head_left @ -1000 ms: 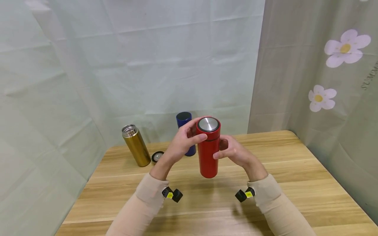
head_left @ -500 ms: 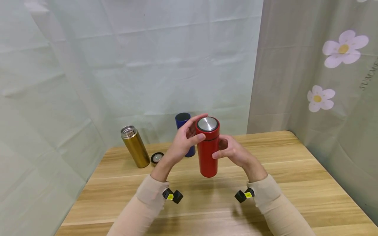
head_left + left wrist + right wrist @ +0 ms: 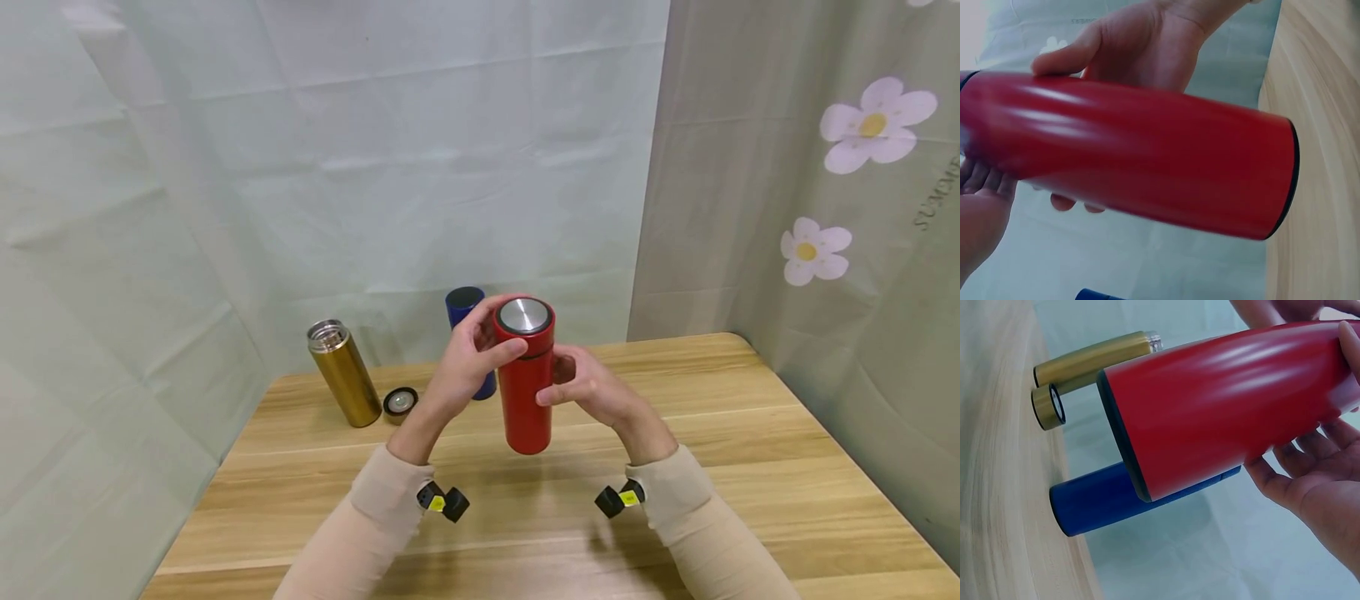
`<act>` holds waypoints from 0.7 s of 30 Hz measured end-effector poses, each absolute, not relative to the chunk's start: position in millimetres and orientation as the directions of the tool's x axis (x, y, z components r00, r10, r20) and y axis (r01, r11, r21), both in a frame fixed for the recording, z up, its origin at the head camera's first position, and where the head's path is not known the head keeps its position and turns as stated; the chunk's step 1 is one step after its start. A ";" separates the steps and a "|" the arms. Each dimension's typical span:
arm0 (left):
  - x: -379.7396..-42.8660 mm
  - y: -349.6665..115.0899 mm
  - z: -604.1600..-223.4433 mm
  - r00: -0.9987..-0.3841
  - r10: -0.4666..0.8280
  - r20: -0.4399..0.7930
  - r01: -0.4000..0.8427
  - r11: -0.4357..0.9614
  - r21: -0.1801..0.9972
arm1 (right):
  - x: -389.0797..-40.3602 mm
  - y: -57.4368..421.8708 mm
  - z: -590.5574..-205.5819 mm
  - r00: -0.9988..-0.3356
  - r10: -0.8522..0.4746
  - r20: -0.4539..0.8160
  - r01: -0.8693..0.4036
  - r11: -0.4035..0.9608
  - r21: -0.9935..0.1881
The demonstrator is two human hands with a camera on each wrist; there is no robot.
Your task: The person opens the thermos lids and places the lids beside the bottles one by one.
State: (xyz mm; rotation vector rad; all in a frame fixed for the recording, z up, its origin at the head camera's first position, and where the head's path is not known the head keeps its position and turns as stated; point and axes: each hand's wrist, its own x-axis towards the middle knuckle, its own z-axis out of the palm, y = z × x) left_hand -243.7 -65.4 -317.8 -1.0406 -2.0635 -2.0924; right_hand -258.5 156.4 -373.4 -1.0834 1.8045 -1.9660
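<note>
A red thermos [image 3: 526, 400] with a silver-topped lid [image 3: 524, 317] is held upright above the table by both hands. My left hand [image 3: 465, 367] grips the lid, thumb across its front. Lower down, my right hand [image 3: 596, 387] grips the body from the right side, its thumb on the front. In the left wrist view the thermos [image 3: 1147, 156] spans the picture, and the right hand's fingertips show past its far edge. Behind my left hand stands a blue thermos [image 3: 467, 305], partly hidden; the right wrist view shows more of the blue thermos [image 3: 1097, 500].
On the wooden table [image 3: 720, 467] at the left, a gold thermos [image 3: 348, 379] stands with its mouth uncovered. Beside it lies a gold lid [image 3: 401, 402], inner side up. Pale curtains [image 3: 450, 167] hang behind the table and at both sides.
The red thermos has shifted very slightly left. My left fingers have changed position around the lid, and the left wrist has moved slightly right. The right hand keeps its grip.
</note>
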 end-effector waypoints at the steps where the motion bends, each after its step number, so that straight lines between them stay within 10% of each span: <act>1: -243.5 -64.2 -318.4 -0.781 0.412 0.470 0.456 -0.138 0.879 | -258.3 156.3 -373.6 -0.691 -0.639 0.338 -0.284 -0.189 -0.940; 21: -246.0 -70.6 -320.5 -0.753 0.493 0.436 0.455 -0.089 0.886 | -258.3 153.5 -374.8 -0.696 -0.636 0.333 -0.278 -0.188 -0.942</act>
